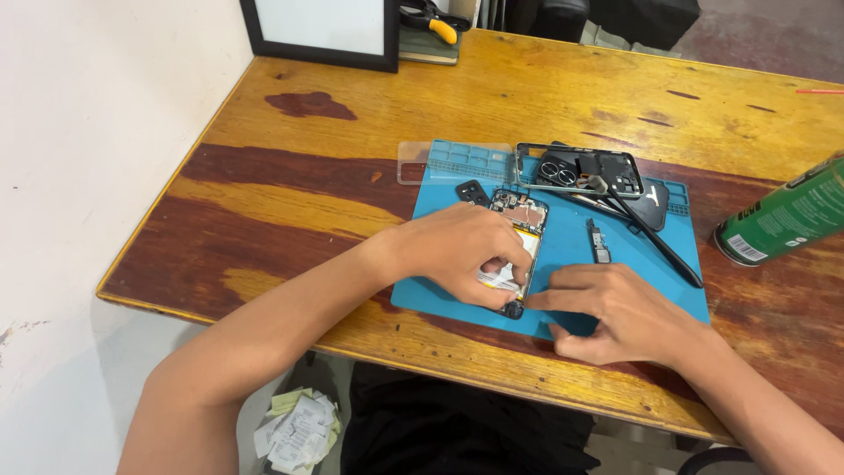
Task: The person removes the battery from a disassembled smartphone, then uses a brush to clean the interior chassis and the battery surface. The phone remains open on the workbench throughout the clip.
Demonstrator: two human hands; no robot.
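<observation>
An opened phone with its back removed lies on a blue work mat; its battery and circuit board show. My left hand rests over the phone's lower half, fingers pinching at its battery area. My right hand lies on the mat beside it, index finger pointing at the phone's bottom end. Whether either hand grips a small part is hidden by the fingers.
A black phone frame and back cover lie at the mat's far edge, with a black brush, a small dark part and a camera cover. A green spray can lies at right. A framed board stands in the far corner.
</observation>
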